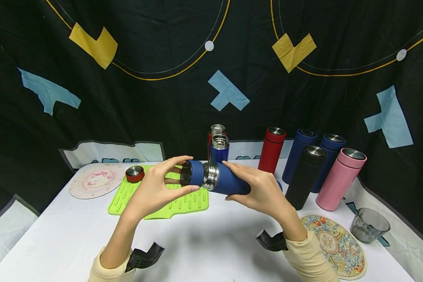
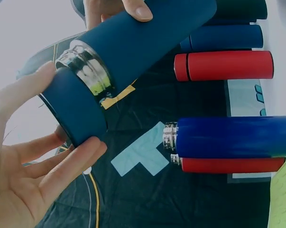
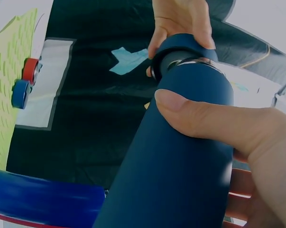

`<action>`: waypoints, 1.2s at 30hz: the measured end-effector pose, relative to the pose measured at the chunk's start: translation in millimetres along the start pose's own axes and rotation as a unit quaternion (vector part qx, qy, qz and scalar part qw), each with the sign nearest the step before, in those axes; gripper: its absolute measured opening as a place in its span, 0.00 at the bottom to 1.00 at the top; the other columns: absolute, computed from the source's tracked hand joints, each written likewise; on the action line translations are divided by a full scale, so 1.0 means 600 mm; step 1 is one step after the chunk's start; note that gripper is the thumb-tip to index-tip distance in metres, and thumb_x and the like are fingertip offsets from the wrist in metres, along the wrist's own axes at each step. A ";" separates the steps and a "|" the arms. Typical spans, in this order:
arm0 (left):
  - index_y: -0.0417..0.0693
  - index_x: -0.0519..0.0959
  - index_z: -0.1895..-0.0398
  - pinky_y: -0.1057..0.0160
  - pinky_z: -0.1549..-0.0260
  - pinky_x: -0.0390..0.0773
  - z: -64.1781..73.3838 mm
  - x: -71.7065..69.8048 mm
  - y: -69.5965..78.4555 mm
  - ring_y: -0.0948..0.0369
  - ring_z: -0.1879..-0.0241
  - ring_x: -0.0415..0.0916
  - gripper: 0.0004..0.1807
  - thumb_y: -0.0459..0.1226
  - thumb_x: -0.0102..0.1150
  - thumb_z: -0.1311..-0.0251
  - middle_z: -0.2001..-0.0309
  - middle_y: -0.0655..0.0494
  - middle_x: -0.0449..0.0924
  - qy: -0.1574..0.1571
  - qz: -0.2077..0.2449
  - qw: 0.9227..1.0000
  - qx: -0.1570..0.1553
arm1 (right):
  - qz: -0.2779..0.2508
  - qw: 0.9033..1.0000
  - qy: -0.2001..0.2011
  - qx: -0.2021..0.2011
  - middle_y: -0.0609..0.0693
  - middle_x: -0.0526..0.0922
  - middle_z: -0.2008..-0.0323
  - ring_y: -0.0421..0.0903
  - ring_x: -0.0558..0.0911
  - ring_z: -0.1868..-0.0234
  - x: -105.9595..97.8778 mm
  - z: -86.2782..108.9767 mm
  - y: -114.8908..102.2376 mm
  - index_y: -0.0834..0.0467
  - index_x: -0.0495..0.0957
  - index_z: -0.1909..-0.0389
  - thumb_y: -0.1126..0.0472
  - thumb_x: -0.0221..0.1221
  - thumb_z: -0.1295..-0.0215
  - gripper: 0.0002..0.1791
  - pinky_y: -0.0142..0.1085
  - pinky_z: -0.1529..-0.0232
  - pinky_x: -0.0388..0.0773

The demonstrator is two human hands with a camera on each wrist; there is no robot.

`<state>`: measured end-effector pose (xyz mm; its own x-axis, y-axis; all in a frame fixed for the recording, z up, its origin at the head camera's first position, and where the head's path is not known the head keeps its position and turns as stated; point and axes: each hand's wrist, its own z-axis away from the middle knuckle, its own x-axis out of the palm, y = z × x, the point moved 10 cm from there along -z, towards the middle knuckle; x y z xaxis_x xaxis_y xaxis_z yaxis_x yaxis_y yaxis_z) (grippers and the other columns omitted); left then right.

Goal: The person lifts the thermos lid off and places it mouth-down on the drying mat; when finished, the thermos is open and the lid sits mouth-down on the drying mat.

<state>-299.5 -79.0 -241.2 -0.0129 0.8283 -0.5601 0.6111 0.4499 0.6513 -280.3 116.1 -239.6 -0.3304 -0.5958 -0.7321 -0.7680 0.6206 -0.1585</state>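
A matte blue thermos flask (image 1: 232,181) lies nearly level in the air over the table, its shiny steel neck (image 1: 210,176) pointing left. My right hand (image 1: 259,188) grips its body, with the thumb across the side in the right wrist view. The left hand (image 1: 162,188) pinches a matching blue lid (image 2: 76,104) between thumb and fingers. That lid stands right at the steel neck, slightly tilted to it in the left wrist view, and the neck's rings show between lid and body. The flask's base end is partly hidden by the right hand.
Behind the hands stand a lidless glossy blue flask (image 1: 219,150) and a lidless red one (image 1: 211,135). A red lid (image 1: 135,174) and a blue lid (image 3: 21,93) sit on a green mat (image 1: 194,201). Several lidded flasks, a glass (image 1: 369,225) and a patterned round mat (image 1: 333,246) are rightward.
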 end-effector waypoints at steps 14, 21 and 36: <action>0.50 0.71 0.38 0.55 0.58 0.82 -0.011 -0.020 -0.033 0.52 0.51 0.77 0.39 0.43 0.78 0.56 0.45 0.49 0.76 0.006 -0.012 1.000 0.011 | -0.111 0.993 0.010 0.037 0.53 0.81 0.46 0.52 0.83 0.52 0.005 -0.004 0.029 0.54 0.69 0.33 0.58 0.79 0.62 0.49 0.44 0.53 0.81; 0.51 0.71 0.37 0.53 0.55 0.81 -0.025 -0.015 -0.065 0.52 0.51 0.77 0.38 0.43 0.77 0.55 0.46 0.49 0.76 -0.011 -0.009 1.000 -0.008 | -0.137 0.988 0.031 0.063 0.53 0.80 0.45 0.52 0.82 0.50 0.012 -0.004 0.048 0.55 0.68 0.33 0.59 0.79 0.60 0.49 0.46 0.52 0.80; 0.47 0.71 0.37 0.47 0.57 0.81 -0.052 0.007 -0.200 0.41 0.48 0.76 0.37 0.42 0.75 0.52 0.42 0.41 0.74 -0.022 -0.041 0.997 -0.058 | -0.203 0.976 0.045 0.070 0.55 0.81 0.47 0.49 0.81 0.48 0.083 -0.008 0.079 0.61 0.67 0.38 0.62 0.78 0.59 0.45 0.43 0.49 0.79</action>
<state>-397.9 -119.0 -305.9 -0.0225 0.7730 -0.6340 0.5146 0.5527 0.6556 -335.9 113.5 -280.2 -0.0657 -0.8459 -0.5293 -0.7650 0.3833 -0.5176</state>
